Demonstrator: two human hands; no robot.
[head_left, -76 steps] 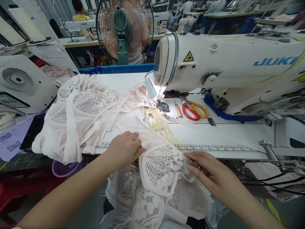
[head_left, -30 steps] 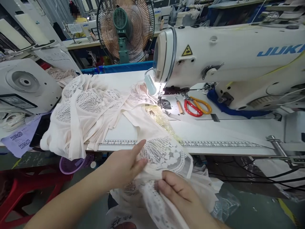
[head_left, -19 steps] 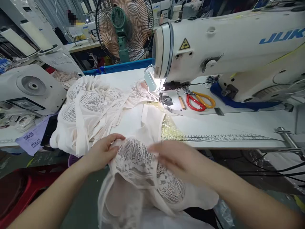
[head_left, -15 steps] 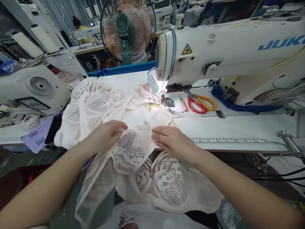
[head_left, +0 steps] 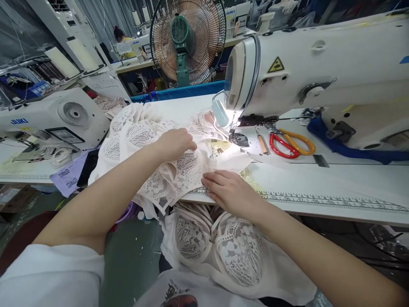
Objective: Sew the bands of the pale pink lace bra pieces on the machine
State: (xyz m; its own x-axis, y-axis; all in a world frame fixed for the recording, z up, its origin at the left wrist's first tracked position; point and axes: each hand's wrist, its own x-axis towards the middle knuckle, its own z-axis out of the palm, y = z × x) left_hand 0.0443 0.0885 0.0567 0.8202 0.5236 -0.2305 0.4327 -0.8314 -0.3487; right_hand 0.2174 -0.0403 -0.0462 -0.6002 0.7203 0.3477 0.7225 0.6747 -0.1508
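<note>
A cream lace bra lies on the machine table, its front part hanging over the edge. My left hand reaches across its upper part with fingers bent and closed on the fabric; the thumb is mostly hidden. My right hand grips the bra's right edge near the table front, fingers together. Light fabric runs from there toward the lit needle area of the sewing machine. More lace bras are heaped to the left. Another lace bra drapes across my lap.
Red-and-orange-handled scissors and a wooden-handled tool lie beside the needle. A printed ruler runs along the table's front. A second machine and a purple label sheet are left. A fan stands behind.
My left hand has moved up and right across the bra, away from its near edge. The bra has shifted from hanging over my lap to lying more on the table. The view has turned left.
</note>
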